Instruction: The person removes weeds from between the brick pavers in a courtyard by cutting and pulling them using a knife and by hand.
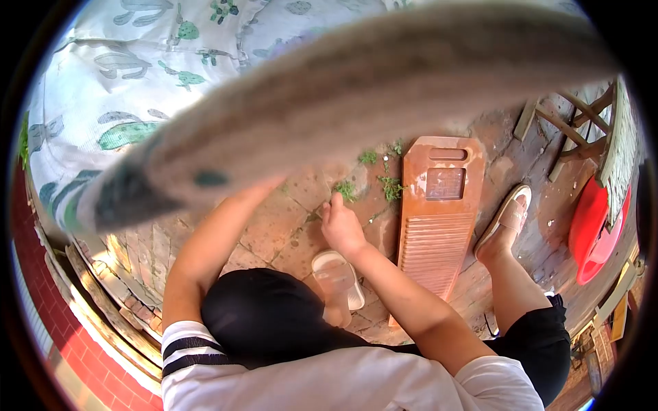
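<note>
A white cloth printed with green and grey cactus shapes [130, 75] spreads across the upper left. One blurred fold of cloth [384, 89] arches close to the camera, in shade. My left forearm [226, 226] reaches up behind that fold, which hides the left hand and whatever it may hold. Below the fold's lower edge is my right hand [341, 225], its fingers curled in. Whether anything is inside those fingers does not show. To its right a brown ribbed washboard [439, 233] lies on the paving, apart from the hand.
A red basin [591, 233] stands at the right, beside a wooden stool frame [582, 130]. Small weeds [391, 188] grow between the bricks. My sandalled feet [504, 222] are on the paving. Wooden poles [103, 301] run along the left.
</note>
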`<state>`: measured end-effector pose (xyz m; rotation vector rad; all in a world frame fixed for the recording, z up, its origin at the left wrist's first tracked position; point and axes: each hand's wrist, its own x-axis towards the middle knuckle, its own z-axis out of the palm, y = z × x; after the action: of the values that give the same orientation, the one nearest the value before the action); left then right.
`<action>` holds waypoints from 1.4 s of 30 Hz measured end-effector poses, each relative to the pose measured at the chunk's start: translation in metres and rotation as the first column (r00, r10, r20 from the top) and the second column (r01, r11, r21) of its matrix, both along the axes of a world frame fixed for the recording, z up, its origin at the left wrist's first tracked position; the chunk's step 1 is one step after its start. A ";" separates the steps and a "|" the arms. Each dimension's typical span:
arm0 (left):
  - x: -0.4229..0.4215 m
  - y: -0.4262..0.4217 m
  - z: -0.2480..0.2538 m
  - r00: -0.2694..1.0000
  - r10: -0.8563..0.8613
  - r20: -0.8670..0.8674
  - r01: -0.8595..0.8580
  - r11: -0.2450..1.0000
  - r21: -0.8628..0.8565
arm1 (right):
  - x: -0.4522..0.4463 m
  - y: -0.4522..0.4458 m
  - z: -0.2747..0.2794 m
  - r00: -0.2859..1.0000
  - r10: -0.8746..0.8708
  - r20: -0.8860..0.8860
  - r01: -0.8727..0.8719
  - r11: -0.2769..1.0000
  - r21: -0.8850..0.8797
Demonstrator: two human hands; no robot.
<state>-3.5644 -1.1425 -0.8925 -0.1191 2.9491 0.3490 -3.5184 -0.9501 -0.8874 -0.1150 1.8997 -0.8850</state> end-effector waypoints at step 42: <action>-0.009 -0.015 -0.004 0.984 0.070 0.161 -0.086 0.991 0.099 | -0.114 -0.074 0.079 0.779 0.018 0.627 -0.077 0.995 0.066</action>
<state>-3.5736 -1.1577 -0.8963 -0.2381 2.7691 0.4820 -3.6329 -1.0241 -0.8083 0.1724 1.2922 -0.6865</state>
